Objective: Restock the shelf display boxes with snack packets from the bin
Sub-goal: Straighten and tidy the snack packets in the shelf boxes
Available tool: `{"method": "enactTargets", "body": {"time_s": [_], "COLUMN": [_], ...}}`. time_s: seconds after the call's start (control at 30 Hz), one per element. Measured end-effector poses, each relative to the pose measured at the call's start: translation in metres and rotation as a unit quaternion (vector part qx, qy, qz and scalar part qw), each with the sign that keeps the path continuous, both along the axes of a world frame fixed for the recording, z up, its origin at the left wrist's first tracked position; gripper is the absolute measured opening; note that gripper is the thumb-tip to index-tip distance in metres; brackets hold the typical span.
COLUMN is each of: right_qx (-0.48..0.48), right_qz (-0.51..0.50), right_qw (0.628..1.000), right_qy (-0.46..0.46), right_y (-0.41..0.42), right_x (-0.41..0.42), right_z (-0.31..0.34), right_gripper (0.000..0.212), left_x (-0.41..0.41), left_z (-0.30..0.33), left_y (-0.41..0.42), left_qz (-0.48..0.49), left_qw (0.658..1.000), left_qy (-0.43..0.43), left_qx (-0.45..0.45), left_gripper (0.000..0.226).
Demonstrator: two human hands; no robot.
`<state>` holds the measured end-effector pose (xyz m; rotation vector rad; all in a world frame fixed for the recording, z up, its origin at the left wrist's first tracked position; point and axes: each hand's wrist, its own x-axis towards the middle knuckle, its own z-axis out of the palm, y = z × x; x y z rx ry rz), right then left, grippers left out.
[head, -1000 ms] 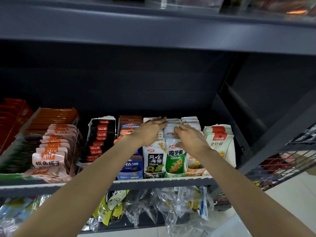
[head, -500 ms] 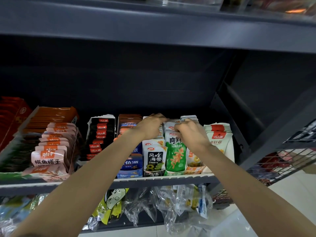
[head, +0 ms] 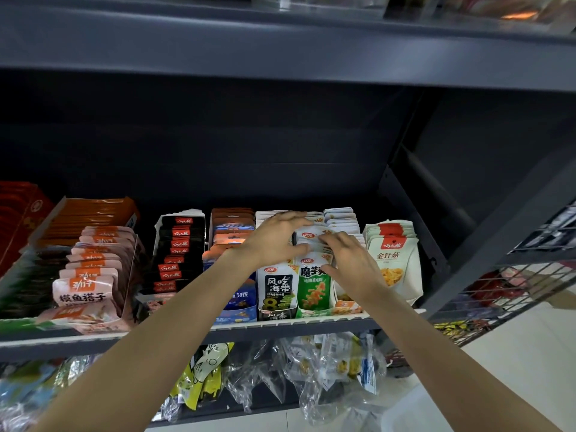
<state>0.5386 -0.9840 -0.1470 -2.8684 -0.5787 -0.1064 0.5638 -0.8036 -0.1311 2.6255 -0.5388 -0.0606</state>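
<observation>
Both hands rest on glossy flat packets (head: 311,241) filed upright in a cardboard display box (head: 314,311): left hand (head: 274,241) fingers spread flat, right hand (head: 352,260) loosely curled; neither grip visibly clasps one.

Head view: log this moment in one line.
left hand: on packet tops | right hand: on green packet row | phase: tidying packets | shelf: stocked

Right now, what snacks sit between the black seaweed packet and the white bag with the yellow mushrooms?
In the head view, the green konjac packet and an orange-fronted display box, partly hidden by the right hand, sit between the black seaweed packet and the mushroom bag.
</observation>
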Motion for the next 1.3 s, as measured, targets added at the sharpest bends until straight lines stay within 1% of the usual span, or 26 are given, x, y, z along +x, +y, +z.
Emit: {"method": "enactTargets", "body": {"time_s": [0.03,0.1,0.17,0.2,0.27,0.3,0.43,0.5,0.6,0.67,0.8,0.87,0.97,1.03,1.1,1.23,1.3], "right_qx": [0.014,0.030,0.032,0.023,-0.004,-0.015,-0.073,-0.071,0.008,0.012,-0.066,-0.087,-0.079,-0.066,-0.064,-0.087,-0.090], "right_qz": [-0.005,-0.007,0.003,0.010,0.017,0.014,0.035,0.024,-0.014,-0.008,0.003,0.005,0.008,0.005,0.015,0.034,0.034], "right_qw": [1.000,0.999,0.999,1.000,1.000,1.000,0.996,0.997,0.999,0.998,0.995,0.994,0.994,0.994,0.993,0.989,0.990], "right_qy": [0.003,-0.009,-0.014,-0.011,0.000,0.006,0.025,0.035,0.038,0.055,0.071,0.063,0.078,0.090,0.099,0.112,0.105], "right_y": [-0.002,-0.005,-0.009,-0.010,-0.012,-0.012,-0.007,-0.006,-0.006,-0.006,-0.001,0.000,0.002,0.003,0.001,0.002,0.004], "right_x": [-0.001,-0.004,-0.008,-0.010,-0.012,-0.011,-0.002,0.001,0.002,0.003,0.011,0.016,0.018,0.017,0.019,0.027,0.028], "right_z": [0.000,-0.001,-0.002,-0.002,-0.004,-0.004,0.000,0.002,0.004,0.003,0.000,0.003,0.005,0.005,0.005,0.008,0.006], "right_gripper": [0.059,0.057,0.055,0.056,0.060,0.062,0.067,0.072,0.075,0.076,0.080,0.077,0.076,0.079,0.080,0.083,0.084], "left_x": [-0.002,-0.006,-0.013,-0.016,-0.022,-0.024,-0.031,-0.034,-0.031,-0.025,-0.018,-0.016,-0.013,-0.011,-0.011,-0.013,-0.011], "left_z": [0.001,0.003,0.004,0.004,0.004,0.005,0.010,0.008,0.009,0.011,0.008,0.009,0.010,0.008,0.005,0.008,0.010], "left_y": [-0.003,-0.010,-0.014,-0.016,-0.019,-0.020,-0.019,-0.017,-0.015,-0.013,-0.013,-0.011,-0.007,-0.007,-0.010,-0.013,-0.014], "left_qz": [-0.001,0.006,0.015,0.013,0.002,0.003,0.021,0.019,0.032,0.037,0.029,0.024,0.049,0.053,0.039,0.021,0.029], "left_qw": [1.000,0.998,0.993,0.990,0.982,0.981,0.980,0.982,0.993,0.995,0.988,0.986,0.990,0.992,0.989,0.983,0.984], "left_qy": [-0.010,-0.058,-0.101,-0.107,-0.091,-0.071,0.016,0.044,0.037,0.043,0.101,0.098,0.077,0.081,0.104,0.119,0.117], "left_qx": [0.000,0.016,0.058,0.094,0.166,0.182,0.198,0.181,0.108,0.081,0.110,0.131,0.104,0.086,0.099,0.137,0.131], "left_gripper": [0.055,0.054,0.047,0.043,0.043,0.044,0.054,0.059,0.061,0.060,0.057,0.056,0.058,0.059,0.060,0.062,0.064]}}
